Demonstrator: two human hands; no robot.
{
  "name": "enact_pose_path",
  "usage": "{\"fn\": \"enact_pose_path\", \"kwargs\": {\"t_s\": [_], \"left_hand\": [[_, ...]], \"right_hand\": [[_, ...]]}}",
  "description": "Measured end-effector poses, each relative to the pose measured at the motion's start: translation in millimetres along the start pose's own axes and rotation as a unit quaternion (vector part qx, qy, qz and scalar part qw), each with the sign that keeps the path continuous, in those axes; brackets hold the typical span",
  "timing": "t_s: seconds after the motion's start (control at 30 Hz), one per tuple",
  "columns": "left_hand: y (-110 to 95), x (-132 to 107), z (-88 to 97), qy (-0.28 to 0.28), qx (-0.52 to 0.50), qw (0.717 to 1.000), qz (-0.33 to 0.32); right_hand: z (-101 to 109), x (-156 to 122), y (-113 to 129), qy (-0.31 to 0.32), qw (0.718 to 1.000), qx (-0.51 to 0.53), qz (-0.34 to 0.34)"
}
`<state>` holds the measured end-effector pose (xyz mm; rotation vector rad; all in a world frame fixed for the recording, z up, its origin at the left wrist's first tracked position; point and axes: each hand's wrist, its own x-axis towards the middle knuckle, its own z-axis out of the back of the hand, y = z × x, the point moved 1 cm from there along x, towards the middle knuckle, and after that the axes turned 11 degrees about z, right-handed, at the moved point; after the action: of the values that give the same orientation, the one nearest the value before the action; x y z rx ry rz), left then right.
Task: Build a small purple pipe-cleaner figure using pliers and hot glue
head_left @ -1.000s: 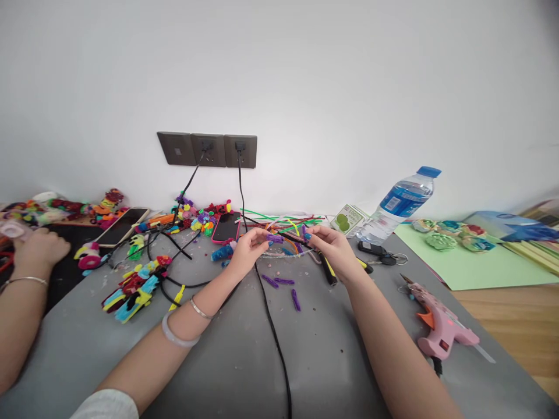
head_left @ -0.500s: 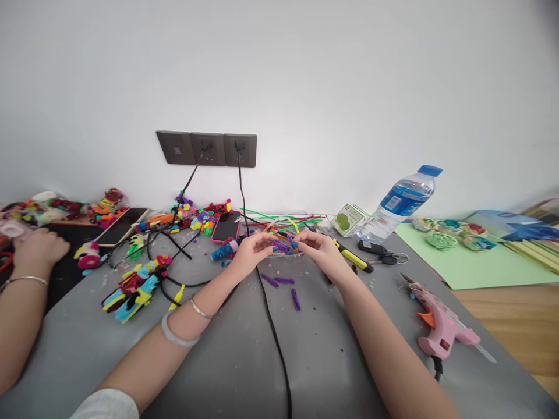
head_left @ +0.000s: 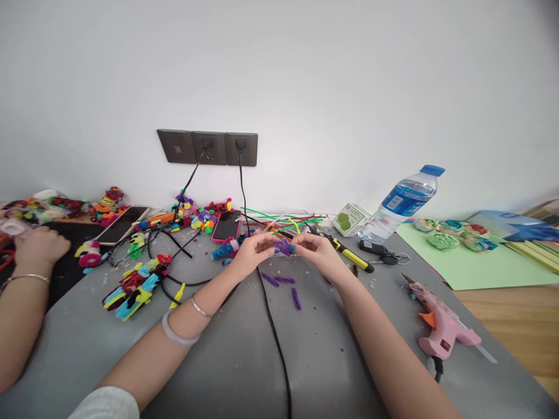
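Between my two hands, above the middle of the grey table, is a small bunch of purple pipe cleaner pieces (head_left: 285,247). My left hand (head_left: 257,254) pinches it from the left with thumb and fingertips. From the other side my right hand (head_left: 318,254) closes its fingertips on it too, and the hands nearly meet. Just below lie loose purple pipe cleaner pieces: a folded one (head_left: 296,299) on its own and two more (head_left: 277,280) close together. Fingertips partly cover the held pieces, so their exact join is hidden.
A black cable (head_left: 273,331) runs down the table below my hands. Right of them lie a yellow-black cutter (head_left: 353,258), keys (head_left: 388,256), a tilted water bottle (head_left: 399,203) and a pink glue gun (head_left: 445,331). Pipe cleaner figures (head_left: 135,285) and another person's hand (head_left: 41,250) are at left.
My hands have come closer together. The purple piece in my right hand, apart before, now sits against the ones in my left hand. The loose pieces on the table stay put.
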<state>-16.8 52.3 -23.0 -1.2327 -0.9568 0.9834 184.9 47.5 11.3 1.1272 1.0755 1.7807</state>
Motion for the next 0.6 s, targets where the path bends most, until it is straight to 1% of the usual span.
{"fn": "enact_pose_path", "kwargs": {"t_s": [0.3,0.6], "left_hand": [[-0.5,0.2,-1.0,-0.001,-0.008,1.0,-0.007],[-0.4,-0.5,-0.1,-0.001,-0.004,1.0,0.009]], "right_hand": [[-1.4,-0.4,-0.6,-0.001,1.0,-0.016,0.006],[-0.9,0.3,-2.8,0.007,0.999,-0.026,0.026]]}}
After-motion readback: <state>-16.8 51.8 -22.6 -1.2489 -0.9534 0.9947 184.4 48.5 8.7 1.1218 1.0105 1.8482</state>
